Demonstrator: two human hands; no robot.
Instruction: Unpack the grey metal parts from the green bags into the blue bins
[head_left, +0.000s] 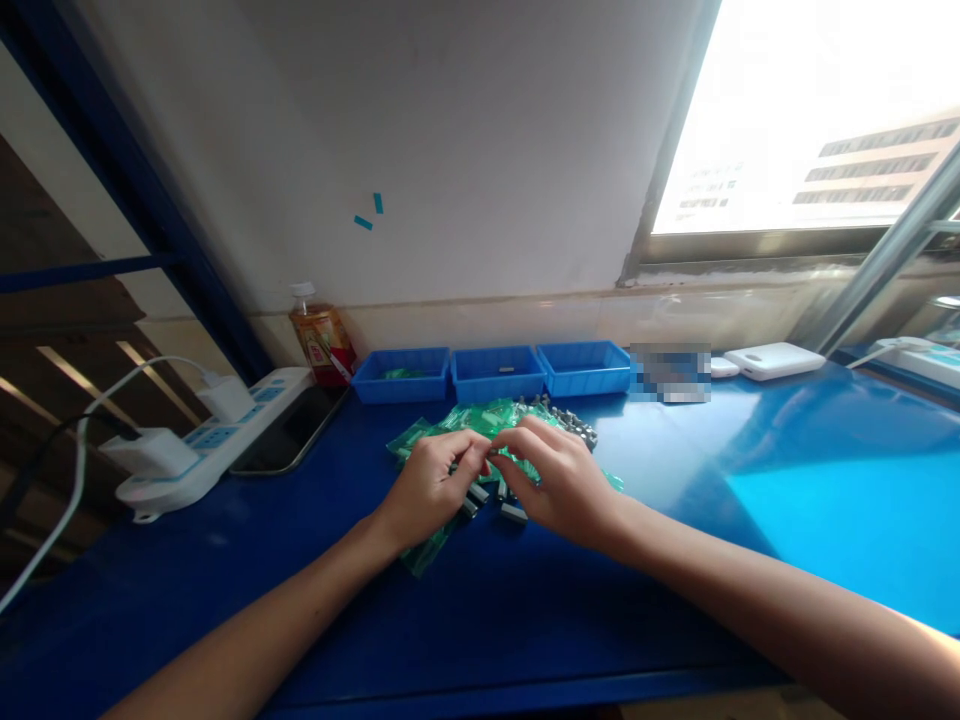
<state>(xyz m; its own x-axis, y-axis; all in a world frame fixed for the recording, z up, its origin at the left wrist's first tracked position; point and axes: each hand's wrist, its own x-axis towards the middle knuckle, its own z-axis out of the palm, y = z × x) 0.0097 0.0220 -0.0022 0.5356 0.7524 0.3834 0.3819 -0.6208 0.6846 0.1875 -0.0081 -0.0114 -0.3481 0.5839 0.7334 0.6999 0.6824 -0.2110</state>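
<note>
My left hand (431, 480) and my right hand (561, 482) meet over the middle of the blue table, fingertips pinched together. Between them is a tiny dark part, too small to name, and both hands seem closed on it. Beneath and behind the fingers lie green plastic bags (409, 440), partly hidden by the hands. Several short rectangular metal pieces (514, 513) are scattered just below the fingertips. A heap of small grey metal parts (579, 430) sits behind my right hand.
Along the wall stand a left blue bin (401, 390) with something green inside, a middle bin (498, 386) holding one small piece, and a right bin (589, 381). Leftward are a drink bottle (321, 340), a phone (291, 438) and a power strip (169, 485). A white box (774, 361) lies right.
</note>
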